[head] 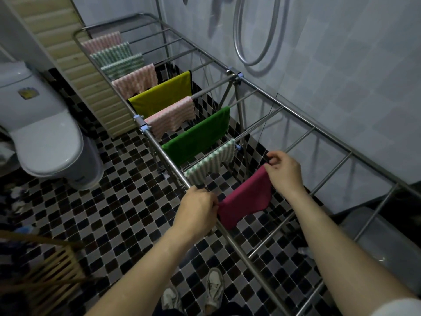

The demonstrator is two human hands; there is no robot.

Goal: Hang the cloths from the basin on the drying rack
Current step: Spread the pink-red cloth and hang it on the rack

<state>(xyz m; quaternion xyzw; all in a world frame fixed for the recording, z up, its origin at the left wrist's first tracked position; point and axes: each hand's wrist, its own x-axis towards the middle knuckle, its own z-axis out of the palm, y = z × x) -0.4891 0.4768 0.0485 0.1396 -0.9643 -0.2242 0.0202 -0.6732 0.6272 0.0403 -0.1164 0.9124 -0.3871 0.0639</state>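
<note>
Magenta cloth [245, 199] drapes over a bar of the drying rack [268, 90], nearest you. Your left hand [197, 207] pinches its near corner by the front rail; your right hand [283, 171] pinches its far corner. Eight other cloths hang on the bars beyond.

Drying rack [293, 111] shiny metal; magenta cloth [245, 199] smooth matt; floor [127, 208] glossy tile

Nine cloths [198, 137] (six striped) — one rack [283, 107]
</note>
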